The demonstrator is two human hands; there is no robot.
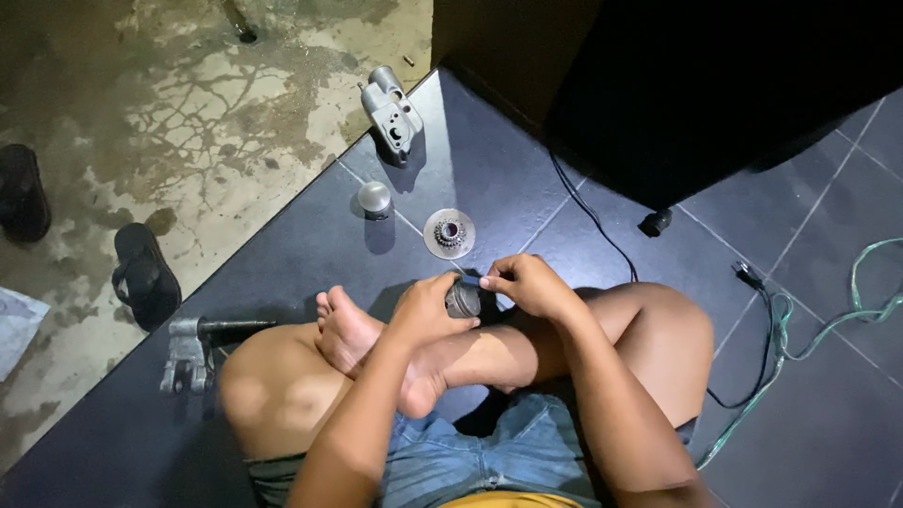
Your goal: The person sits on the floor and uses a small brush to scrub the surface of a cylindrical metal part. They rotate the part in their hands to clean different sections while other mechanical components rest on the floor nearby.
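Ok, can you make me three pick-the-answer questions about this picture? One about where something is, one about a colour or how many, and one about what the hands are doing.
1. Where does the round toothed disc lie?
A. on the dark tiled floor just past the hands
B. on the person's knee
C. beside the sandals

2. How many dark sandals lie on the stained concrete at the left?
A. none
B. two
C. five

3. What are the hands doing?
A. both lie flat on the floor
B. both hold a small grey cylinder-shaped metal part
C. one holds the cable

Answers: 1 A, the disc rests on the tiles beyond the fingers. 2 B, one sandal and another show. 3 B, the left hand and right hand close on the metal part.
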